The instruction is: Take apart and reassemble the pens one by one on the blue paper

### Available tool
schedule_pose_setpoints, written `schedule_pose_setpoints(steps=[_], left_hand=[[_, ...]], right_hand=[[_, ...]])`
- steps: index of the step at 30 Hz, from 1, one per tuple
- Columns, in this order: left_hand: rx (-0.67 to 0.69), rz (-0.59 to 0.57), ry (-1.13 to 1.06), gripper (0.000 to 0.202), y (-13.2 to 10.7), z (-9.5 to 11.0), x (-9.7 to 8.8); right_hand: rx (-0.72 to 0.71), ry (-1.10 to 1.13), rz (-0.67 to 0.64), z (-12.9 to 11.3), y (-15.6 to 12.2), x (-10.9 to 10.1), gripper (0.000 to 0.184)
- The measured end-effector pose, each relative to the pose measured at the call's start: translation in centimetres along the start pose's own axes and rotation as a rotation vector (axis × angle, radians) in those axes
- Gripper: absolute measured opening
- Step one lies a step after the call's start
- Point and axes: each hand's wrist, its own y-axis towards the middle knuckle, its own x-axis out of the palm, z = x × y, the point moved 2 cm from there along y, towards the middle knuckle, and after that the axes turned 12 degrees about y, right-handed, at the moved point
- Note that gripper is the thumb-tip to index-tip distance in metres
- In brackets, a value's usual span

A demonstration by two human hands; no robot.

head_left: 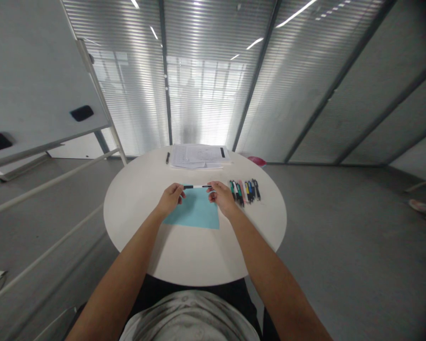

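Observation:
A black-and-white pen (198,186) lies level between my two hands, above the far edge of a light-blue sheet (199,213). My left hand (172,197) pinches its dark left end. At the other end, the fingers of my right hand (220,195) close on the pen. Just right of that hand, several pens (244,191) are laid side by side in a row, with green, white, yellow, blue and black parts. The sheet rests flat on the round white table (195,258).
Toward the table's far side sits a stack of printed papers (197,156), with a dark marker-like item (168,157) to its left. A whiteboard on a frame (39,71) stands at the left. Behind the table is a glass wall with blinds (202,94). Something pink (256,161) shows beyond the table.

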Motion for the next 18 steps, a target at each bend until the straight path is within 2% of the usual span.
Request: schedule_pose_setpoints(steps=[4,9,13,18], left_hand=[[0.07,-0.008,0.072,0.035,-0.31,0.3,-0.02],[0.107,0.0,-0.002,0.042,-0.28,-0.13,-0.19],[0.102,0.008,0.002,0.043,-0.15,-0.44,-0.33],[0.056,0.016,0.019,0.044,-0.4,0.43,-0.34]], right_hand=[[0.005,-0.01,-0.004,0.08,-0.02,0.16,0.041],[0.013,-0.012,-0.012,0.36,0.09,0.32,0.041],[0.01,-0.023,-0.03,0.57,0.21,0.26,0.038],[-0.018,-0.016,-0.059,0.33,0.0,0.59,0.038]])
